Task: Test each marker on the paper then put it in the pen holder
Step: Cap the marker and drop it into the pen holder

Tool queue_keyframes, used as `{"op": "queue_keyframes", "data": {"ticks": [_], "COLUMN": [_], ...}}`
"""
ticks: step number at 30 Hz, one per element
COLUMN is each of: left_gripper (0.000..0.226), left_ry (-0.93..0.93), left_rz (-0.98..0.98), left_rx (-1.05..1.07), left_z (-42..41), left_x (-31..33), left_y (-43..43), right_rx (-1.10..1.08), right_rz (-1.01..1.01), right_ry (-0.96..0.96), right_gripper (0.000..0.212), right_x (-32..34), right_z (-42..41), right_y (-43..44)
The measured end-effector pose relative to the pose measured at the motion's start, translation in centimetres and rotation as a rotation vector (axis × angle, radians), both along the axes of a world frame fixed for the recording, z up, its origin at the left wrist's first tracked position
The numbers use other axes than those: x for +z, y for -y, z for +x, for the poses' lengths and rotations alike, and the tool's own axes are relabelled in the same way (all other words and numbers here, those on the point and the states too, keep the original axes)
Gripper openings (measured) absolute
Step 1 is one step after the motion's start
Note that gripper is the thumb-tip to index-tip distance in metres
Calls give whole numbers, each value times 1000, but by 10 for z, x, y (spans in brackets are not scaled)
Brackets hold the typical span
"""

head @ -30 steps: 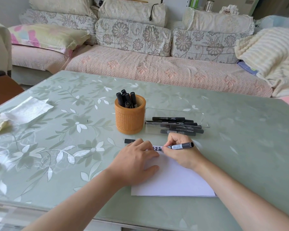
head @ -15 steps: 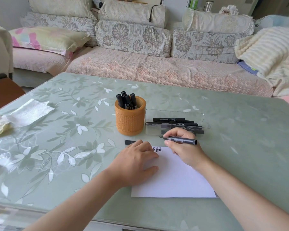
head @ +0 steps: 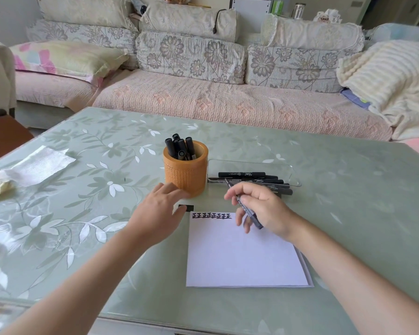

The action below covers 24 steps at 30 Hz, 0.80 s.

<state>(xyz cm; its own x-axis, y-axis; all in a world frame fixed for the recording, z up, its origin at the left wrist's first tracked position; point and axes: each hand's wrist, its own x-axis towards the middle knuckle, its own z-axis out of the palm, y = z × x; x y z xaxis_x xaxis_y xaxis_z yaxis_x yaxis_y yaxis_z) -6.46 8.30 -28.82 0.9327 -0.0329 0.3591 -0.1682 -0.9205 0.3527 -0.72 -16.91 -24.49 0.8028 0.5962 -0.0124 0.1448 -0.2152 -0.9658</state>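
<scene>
A white paper (head: pixel 244 255) lies on the green table, with a row of black test marks along its top edge. My right hand (head: pixel 264 209) holds an uncapped black marker (head: pixel 246 209) above the paper's top right, tip pointing up and away. My left hand (head: pixel 159 213) hovers with relaxed fingers left of the paper, over a black marker cap (head: pixel 188 207) on the table. The orange pen holder (head: pixel 186 171) stands just behind, with several black markers (head: pixel 179 147) in it. More black markers (head: pixel 254 178) lie right of the holder.
A clear plastic case (head: pixel 288 169) lies under and behind the loose markers. Crumpled tissue and a plastic sheet (head: pixel 34 168) sit at the table's left. A sofa with cushions runs along the far side, a cream blanket (head: pixel 392 78) at its right.
My right hand lifted the marker off the paper and swung its tip upward. My left hand slid off the paper's corner to the left, toward the cap.
</scene>
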Motion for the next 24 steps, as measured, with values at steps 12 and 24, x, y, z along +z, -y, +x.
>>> {"op": "queue_keyframes", "data": {"ticks": [12, 24], "left_gripper": [16, 11], "left_ry": [67, 76], "left_rz": [-153, -155], "left_rx": [-13, -142], "left_z": [2, -1], "left_x": [10, 12], "left_y": [6, 20], "right_rx": [-209, -184], "right_rz": [-405, -441], "right_ry": [451, 507], "right_gripper": [19, 18], "right_x": [-3, -1], "right_z": [1, -3], "right_y": [-2, -7]}}
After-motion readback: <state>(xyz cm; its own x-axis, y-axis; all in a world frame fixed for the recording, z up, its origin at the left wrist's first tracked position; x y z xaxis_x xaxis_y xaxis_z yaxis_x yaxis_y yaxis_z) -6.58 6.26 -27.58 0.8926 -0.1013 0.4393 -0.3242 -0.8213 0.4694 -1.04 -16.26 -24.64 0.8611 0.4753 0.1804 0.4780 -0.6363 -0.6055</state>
